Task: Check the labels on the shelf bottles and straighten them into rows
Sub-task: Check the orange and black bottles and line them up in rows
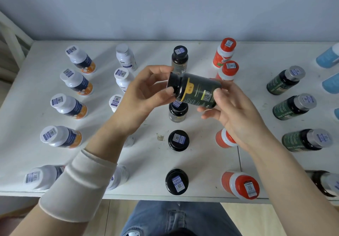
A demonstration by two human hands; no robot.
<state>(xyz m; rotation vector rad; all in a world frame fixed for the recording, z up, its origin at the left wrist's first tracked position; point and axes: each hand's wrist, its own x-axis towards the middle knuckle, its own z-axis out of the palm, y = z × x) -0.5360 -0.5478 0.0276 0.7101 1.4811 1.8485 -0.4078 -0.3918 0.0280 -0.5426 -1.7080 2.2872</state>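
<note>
White shelf (201,155) carries bottles standing in columns running front to back: white-and-orange at far left, white, black, red, dark green, blue at the right edge. Contents not visible; all capped, most caps bearing code stickers. Above the black column, a black bottle (197,90) lies sideways in mid-air, yellow-trimmed label up. Left hand (141,96) pinches its cap end; right hand (236,111) cradles the base, fingers curled around it.
</note>
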